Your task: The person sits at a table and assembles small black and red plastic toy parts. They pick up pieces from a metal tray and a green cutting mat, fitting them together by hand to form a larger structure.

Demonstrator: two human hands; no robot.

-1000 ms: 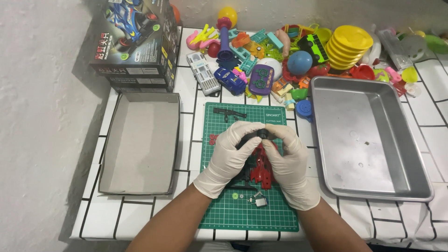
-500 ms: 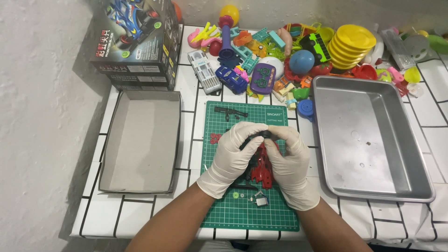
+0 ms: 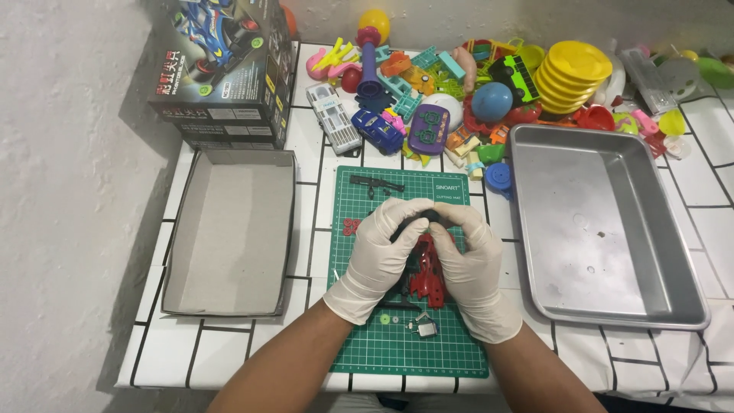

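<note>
Both gloved hands meet over the green gridded cutting mat (image 3: 451,336), on the white tiled worktop (image 3: 321,153); left hand (image 3: 380,252) and right hand (image 3: 468,264) each curl their fingers around a small black rounded part (image 3: 417,222), pinched shut on it at the top end of the red plastic toy-car chassis (image 3: 428,271), which lies on the mat under the palms; judged: grip works best low, chassis braced on the mat, pressure even from both sides, thumbs clear of the seam.

Near: small silver motor piece (image 3: 425,327) and green gear (image 3: 385,319) loose just below the wrists, easily knocked; black strip part (image 3: 376,183) above; open grey cardboard box tray (image 3: 229,229) left; empty metal baking tray (image 3: 604,229) right; heap of mixed colourful plastic toys (image 3: 459,84) behind, apart from the mat.
</note>
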